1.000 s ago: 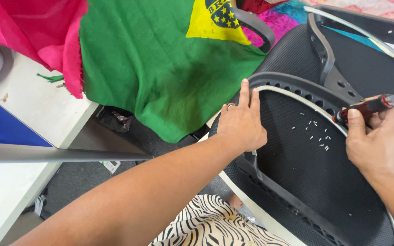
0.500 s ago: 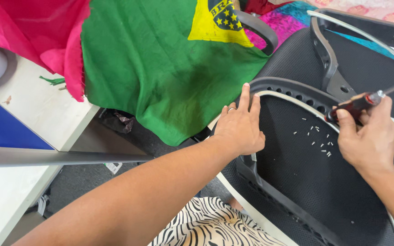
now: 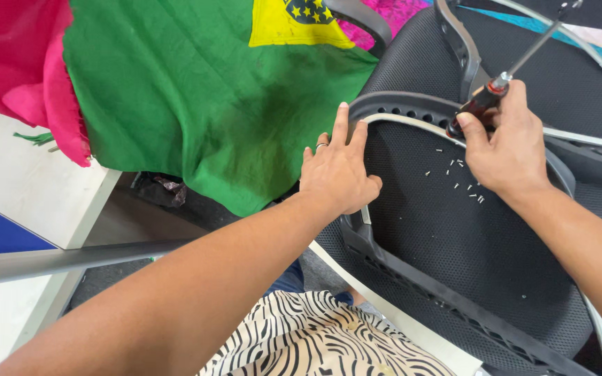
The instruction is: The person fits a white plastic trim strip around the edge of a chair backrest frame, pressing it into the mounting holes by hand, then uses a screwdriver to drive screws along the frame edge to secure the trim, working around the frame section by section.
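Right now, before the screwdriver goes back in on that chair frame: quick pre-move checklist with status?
1. Left hand flat on the corner of the black plastic frame, bracing it: ok.
2. Right hand gripping the screwdriver by its dark red handle: ok.
3. Screwdriver tip seated on a fastener: cannot tell, the tip runs to the top edge of the view.
4. Small loose metal bits scattered on the mesh panel, not collected: not ok.
5. Green cloth draped beside the frame, clear of the fingers: ok.
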